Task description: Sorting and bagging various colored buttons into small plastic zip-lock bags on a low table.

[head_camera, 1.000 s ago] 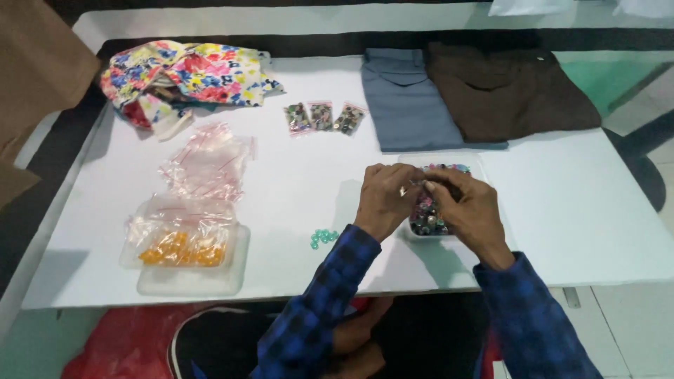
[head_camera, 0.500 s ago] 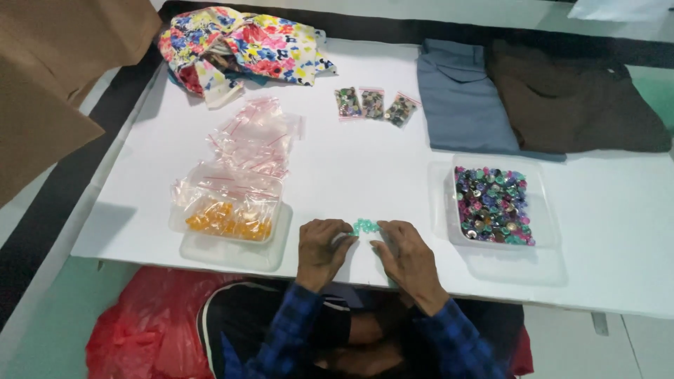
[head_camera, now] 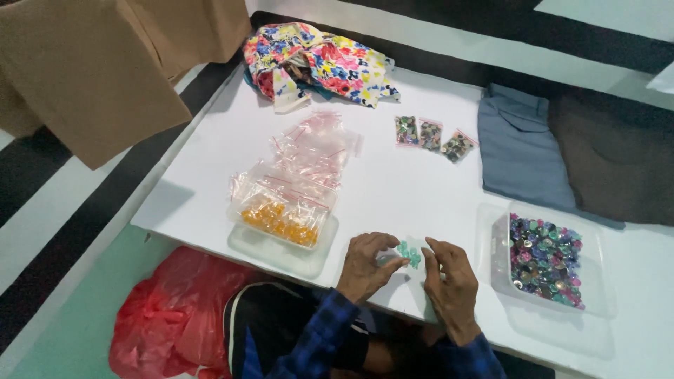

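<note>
Single head-worn camera, looking steeply down and forward over white table [head_camera: 421,189] from seated person's side; frame slightly tilted, table edge running diagonally. Mid-range: both hands low in frame at near edge, left hand [head_camera: 366,267] and right hand [head_camera: 449,281] close together. Beyond hands, view reaches table's far edge and striped floor. Left of hands, floor and red bag [head_camera: 168,316] under table visible. No second view
</note>
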